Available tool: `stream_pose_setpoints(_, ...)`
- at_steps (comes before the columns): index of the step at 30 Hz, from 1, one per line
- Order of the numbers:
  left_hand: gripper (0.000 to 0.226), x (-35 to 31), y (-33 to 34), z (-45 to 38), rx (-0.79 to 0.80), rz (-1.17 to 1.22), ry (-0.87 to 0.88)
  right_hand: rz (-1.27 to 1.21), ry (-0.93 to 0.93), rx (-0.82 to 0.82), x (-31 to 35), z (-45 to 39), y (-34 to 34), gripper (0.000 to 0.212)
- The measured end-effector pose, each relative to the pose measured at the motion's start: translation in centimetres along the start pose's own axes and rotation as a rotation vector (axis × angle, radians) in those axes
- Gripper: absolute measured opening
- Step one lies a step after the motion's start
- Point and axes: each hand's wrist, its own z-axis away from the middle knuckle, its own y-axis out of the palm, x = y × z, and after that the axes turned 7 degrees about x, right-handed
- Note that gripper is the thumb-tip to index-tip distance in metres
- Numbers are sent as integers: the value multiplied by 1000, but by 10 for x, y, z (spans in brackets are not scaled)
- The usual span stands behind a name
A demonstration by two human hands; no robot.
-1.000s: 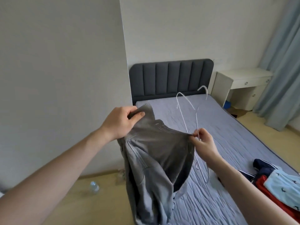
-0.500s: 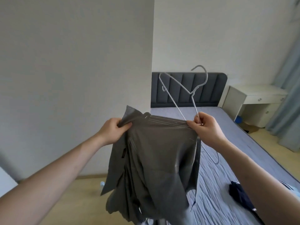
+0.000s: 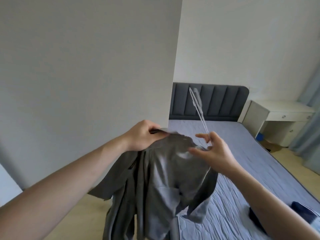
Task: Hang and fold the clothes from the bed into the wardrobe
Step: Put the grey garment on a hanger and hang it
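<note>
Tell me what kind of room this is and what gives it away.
Most likely a bedroom. A bed with a quilted blue-grey cover and a padded dark headboard fills the right side, and a white bedside cabinet with drawers stands beside it.

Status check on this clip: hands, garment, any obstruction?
Left hand grips grey garment edge. Right hand pinches wire hanger, hook up. Garment hangs unhung above bed. No obstruction seen.
</note>
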Motion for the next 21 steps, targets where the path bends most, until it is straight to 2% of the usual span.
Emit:
stream_pose_setpoints(2, 47, -22, 5, -6, 79, -1, 75, -60, -31, 73, 14, -4, 20, 70)
stream_pose_setpoints(4, 44, -36, 7, -12, 92, 6, 132, -90, -44, 91, 27, -10, 32, 58)
stream_pose_setpoints(6, 33, -35, 0, -11, 68, 24, 138, -236, -17, 104, 33, -13, 37, 41)
stream_pose_setpoints(7, 25, -27, -3, -8, 62, 12, 107, -360, 10, 99, 35, -13, 37, 32)
stream_pose_setpoints(9, 32, 3, -1, 5, 109, -75, -10, -540, 57, 75, 38, -14, 37, 28)
stream_pose_setpoints(11, 32, 47, 26, 24, 256, -219, -126, -542, 42, 62, 39, -14, 36, 35)
stream_pose_setpoints(13, 21, 90, 68, 48, 388, -256, -259, -516, 35, 73, 39, -13, 39, 42)
stream_pose_setpoints(15, 20, 130, 103, 73, 405, -257, -362, -497, 73, 83, 36, -10, 42, 45)
stream_pose_setpoints(17, 23, 159, 124, 97, 411, -173, -491, -489, 108, 67, 29, -6, 42, 45)
stream_pose_setpoints(19, 26, 176, 134, 114, 389, 14, -611, -477, 138, 29, 17, -2, 34, 44)
stream_pose_setpoints(21, 22, 182, 131, 121, 382, 105, -643, -432, 162, -29, 3, 2, 19, 42)
